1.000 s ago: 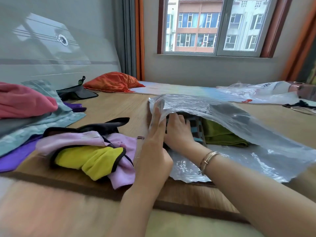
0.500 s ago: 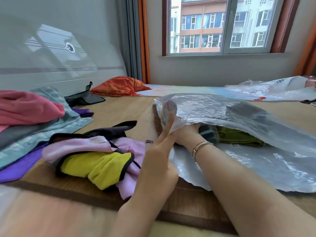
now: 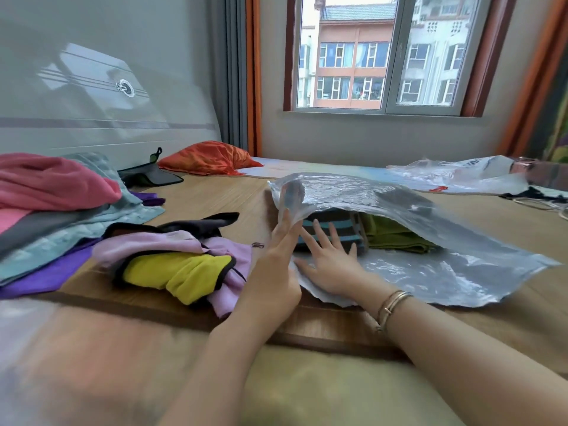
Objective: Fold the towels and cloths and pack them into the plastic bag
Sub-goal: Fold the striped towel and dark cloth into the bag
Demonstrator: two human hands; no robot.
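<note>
The clear plastic bag [image 3: 430, 265] sprawls at three o'clock, a striped cloth [image 3: 333, 227] and a green one [image 3: 393, 236] inside. Unfolded cloths [image 3: 172, 259] heap at nine. The left hand [image 3: 276, 262] pinches the bag's upper lip (lifted open); the right hand [image 3: 330, 259] lies flat, fingers straight, at the mouth.

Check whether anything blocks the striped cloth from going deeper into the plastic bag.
Yes: the folded green cloth already lies inside the plastic bag, right behind the striped cloth. The left hand holds the mouth up, so the opening itself is clear.
</note>
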